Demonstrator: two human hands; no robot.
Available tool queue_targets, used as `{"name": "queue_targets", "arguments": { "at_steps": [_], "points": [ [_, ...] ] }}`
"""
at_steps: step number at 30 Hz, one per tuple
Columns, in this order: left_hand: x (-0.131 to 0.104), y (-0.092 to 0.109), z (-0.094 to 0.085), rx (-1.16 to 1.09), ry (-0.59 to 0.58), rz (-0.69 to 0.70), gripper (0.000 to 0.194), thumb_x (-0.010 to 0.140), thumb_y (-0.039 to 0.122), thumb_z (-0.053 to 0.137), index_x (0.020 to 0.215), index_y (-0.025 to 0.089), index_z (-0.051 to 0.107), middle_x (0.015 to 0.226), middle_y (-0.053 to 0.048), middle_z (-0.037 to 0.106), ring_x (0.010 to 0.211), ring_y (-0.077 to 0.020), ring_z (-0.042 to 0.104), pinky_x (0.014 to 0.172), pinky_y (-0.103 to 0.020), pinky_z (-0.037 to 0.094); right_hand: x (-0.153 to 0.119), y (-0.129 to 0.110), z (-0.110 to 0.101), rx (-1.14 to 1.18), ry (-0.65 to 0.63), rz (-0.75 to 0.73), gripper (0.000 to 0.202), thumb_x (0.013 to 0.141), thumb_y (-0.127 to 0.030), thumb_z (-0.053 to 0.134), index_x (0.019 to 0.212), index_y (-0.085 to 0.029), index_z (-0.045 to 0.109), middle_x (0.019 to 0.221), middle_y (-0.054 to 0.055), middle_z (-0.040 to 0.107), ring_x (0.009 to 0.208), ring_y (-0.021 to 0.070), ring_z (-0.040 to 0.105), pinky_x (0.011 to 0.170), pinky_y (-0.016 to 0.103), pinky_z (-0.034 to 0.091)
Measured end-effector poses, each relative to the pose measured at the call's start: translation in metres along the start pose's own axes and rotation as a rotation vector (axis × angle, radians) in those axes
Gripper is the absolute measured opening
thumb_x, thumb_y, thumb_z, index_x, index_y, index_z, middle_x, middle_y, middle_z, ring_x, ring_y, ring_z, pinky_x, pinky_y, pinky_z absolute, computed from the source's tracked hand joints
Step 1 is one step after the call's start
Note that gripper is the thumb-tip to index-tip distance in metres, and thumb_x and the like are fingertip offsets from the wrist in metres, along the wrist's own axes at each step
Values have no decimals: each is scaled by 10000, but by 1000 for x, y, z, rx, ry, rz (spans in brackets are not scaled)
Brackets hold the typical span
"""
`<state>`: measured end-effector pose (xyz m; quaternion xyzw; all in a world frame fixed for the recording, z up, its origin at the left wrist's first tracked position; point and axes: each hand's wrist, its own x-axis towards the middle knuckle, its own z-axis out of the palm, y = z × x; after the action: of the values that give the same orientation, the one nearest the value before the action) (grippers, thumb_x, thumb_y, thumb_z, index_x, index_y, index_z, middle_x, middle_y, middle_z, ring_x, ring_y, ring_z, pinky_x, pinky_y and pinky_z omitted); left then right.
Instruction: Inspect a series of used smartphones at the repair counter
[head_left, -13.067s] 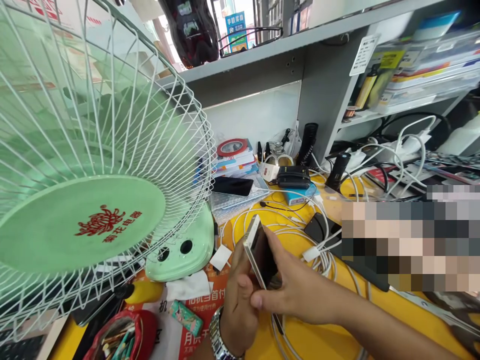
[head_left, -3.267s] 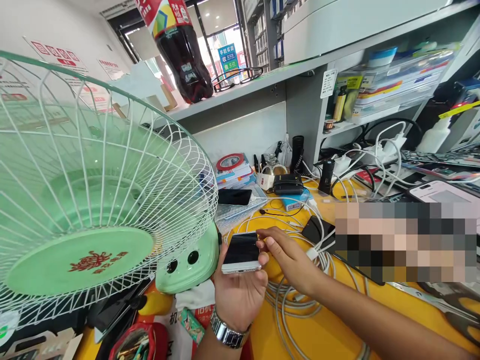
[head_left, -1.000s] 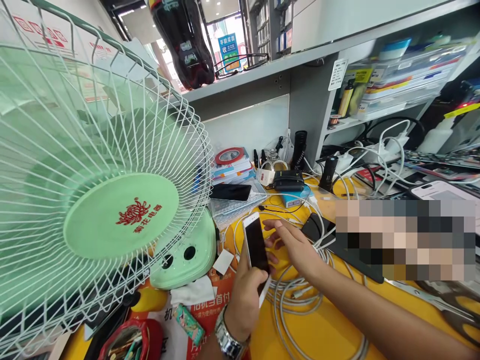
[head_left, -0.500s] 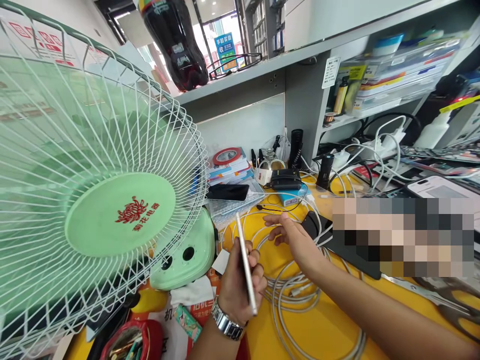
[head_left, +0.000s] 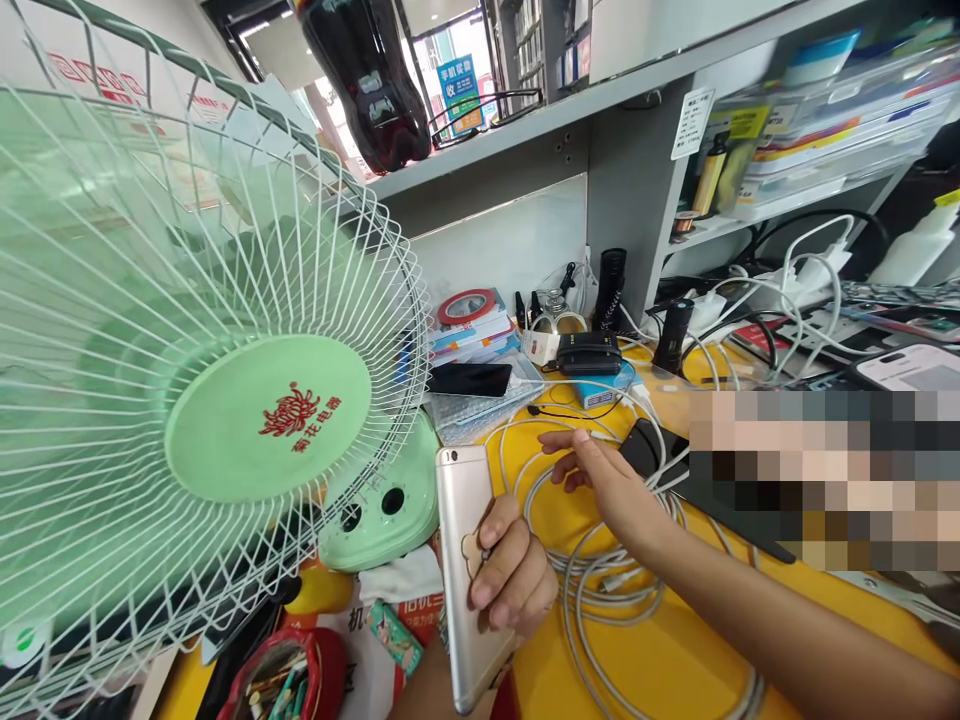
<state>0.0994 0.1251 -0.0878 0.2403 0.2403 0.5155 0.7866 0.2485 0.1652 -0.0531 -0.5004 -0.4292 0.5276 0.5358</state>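
My left hand [head_left: 519,575] is wrapped round a smartphone [head_left: 463,620], which stands nearly upright with its silver-gold back towards me. A bear-shaped ring holder [head_left: 472,553] is stuck on that back, and my fingers lie beside it. The phone hides my left thumb and palm. To the right, my right hand [head_left: 604,480] hovers over coiled whitish cables [head_left: 581,590] on the yellow mat, fingers apart and slightly bent, holding nothing. Beyond both hands, a black-screened phone [head_left: 480,380] lies on bubble wrap.
A green fan [head_left: 270,420] with a wire guard fills the left side. A red pouch [head_left: 322,675] sits at the lower left. A cola bottle [head_left: 382,90] stands on the grey shelf [head_left: 510,130]. Black torch-like cylinders [head_left: 673,335] and white cables [head_left: 795,300] lie towards the right.
My left hand has turned the smartphone from edge-on so that its back now faces me. My right hand keeps its pose. The whole view has shifted slightly.
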Motion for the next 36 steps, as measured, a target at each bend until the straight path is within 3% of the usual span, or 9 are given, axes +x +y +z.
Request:
{"name": "queue_targets", "arguments": {
  "at_steps": [5, 10, 13, 16, 21, 25, 28, 31, 36],
  "points": [
    [-1, 0, 4, -147, -13, 26, 473, 748, 645, 632, 593, 263, 401, 236, 168, 38, 156, -34, -33, 299, -186, 95, 0, -2, 0, -4, 6, 9, 658, 801, -742, 444, 970, -155, 690, 1041, 119, 675, 709, 168, 589, 654, 326, 455],
    [17, -9, -14, -163, -67, -31, 646, 480, 728, 756, 490, 268, 304, 161, 165, -36, 116, -74, 24, 246, -219, 137, -1, -2, 0, -17, 3, -11, 633, 821, -724, 433, 961, -165, 696, 1025, 115, 687, 705, 172, 601, 648, 330, 466],
    [24, -8, -14, -244, -364, -83, 604, 443, 636, 825, 458, 273, 342, 127, 141, 66, 104, -108, 132, 236, -241, 217, 0, -1, 0, -16, 1, -15, 629, 822, -724, 439, 963, -167, 696, 1011, 111, 694, 688, 167, 604, 640, 326, 469],
    [16, 6, 5, -384, -737, -153, 341, 677, 445, 758, 527, 270, 507, 181, 76, 361, 154, -148, 342, 266, -243, 322, 0, -1, 0, -6, 4, -13, 627, 816, -723, 448, 957, -164, 694, 997, 112, 693, 686, 170, 603, 632, 326, 464],
    [-5, 27, 40, -135, -260, -233, 302, 827, 467, 625, 717, 188, 662, 518, -29, 678, 451, -178, 646, 404, -229, 425, -2, -3, -1, -8, -14, 2, 576, 840, -685, 449, 971, -175, 683, 1007, 101, 687, 729, 181, 610, 658, 329, 470],
    [0, 26, 44, -89, 37, -332, 360, 863, 487, 587, 1023, 180, 684, 871, -77, 761, 584, -215, 702, 520, -305, 506, -5, -7, -2, -12, -15, 62, 541, 865, -648, 449, 1020, -184, 680, 881, 72, 683, 731, 191, 616, 653, 321, 491],
    [9, 27, 42, -152, 121, -271, 448, 924, 491, 470, 1131, 146, 666, 1045, -126, 736, 873, -261, 713, 750, -384, 545, -6, -9, -1, 33, -51, 123, 553, 863, -656, 444, 1061, -192, 669, 732, 36, 626, 642, 184, 581, 496, 279, 438],
    [13, 33, 43, -174, 112, -192, 494, 907, 511, 466, 1201, 154, 642, 1153, -139, 701, 1070, -305, 653, 907, -459, 505, -5, -7, -2, 76, -103, 68, 553, 854, -668, 452, 1009, -188, 679, 810, 51, 646, 683, 179, 582, 528, 278, 451],
    [1, 37, 51, -203, 227, -168, 442, 814, 220, 575, 1251, 150, 589, 1026, -94, 737, 995, -241, 686, 874, -419, 544, 3, 4, -8, -21, -13, 16, 551, 831, -679, 475, 981, -194, 688, 995, 87, 676, 762, 188, 604, 676, 318, 485]
  ]
}}
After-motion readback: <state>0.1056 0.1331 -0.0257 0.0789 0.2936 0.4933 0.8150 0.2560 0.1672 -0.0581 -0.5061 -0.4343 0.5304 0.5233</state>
